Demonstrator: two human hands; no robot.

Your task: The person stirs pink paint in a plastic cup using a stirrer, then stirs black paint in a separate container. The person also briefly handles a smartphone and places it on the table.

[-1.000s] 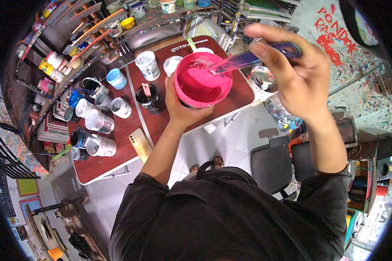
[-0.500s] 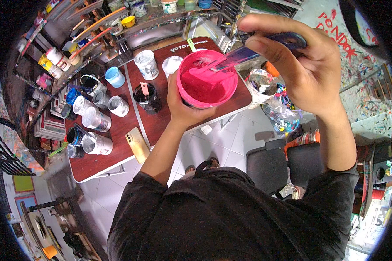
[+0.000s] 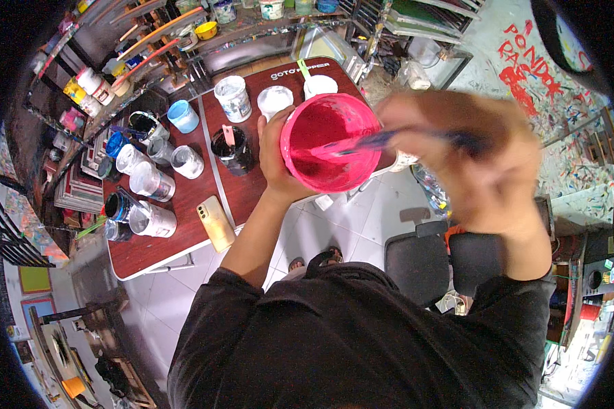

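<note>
The right hand (image 3: 488, 160) is seen in the right of the frame, blurred by motion, closed around the dark handle of a stirring tool (image 3: 382, 140); its single fingers cannot be told apart. Compared with half a second ago, when the same hand was sharp and held higher toward the upper edge, it has dropped lower, and the smear suggests a quick stirring stroke. The blade of the tool now reaches deeper into the pink bucket (image 3: 331, 150), its tip resting in the pink paint at the left inner wall, whereas a second ago it was only dipped over the near rim.

The left hand (image 3: 276, 160) is wrapped around the left side of the bucket, thumb along the rim, fingers hidden behind it. The bucket is held up in the air at the upper middle of the frame, above the near edge of the brown table (image 3: 157, 249), much as it was before, only tilted a little more toward the camera. It is judged that mixing is well under way.

Further out, a black pot (image 3: 232, 150) with a pink stick stands just left of the bucket, white tubs (image 3: 233, 97) behind it, and a yellow phone (image 3: 215, 223) lies near the table's front edge.
</note>
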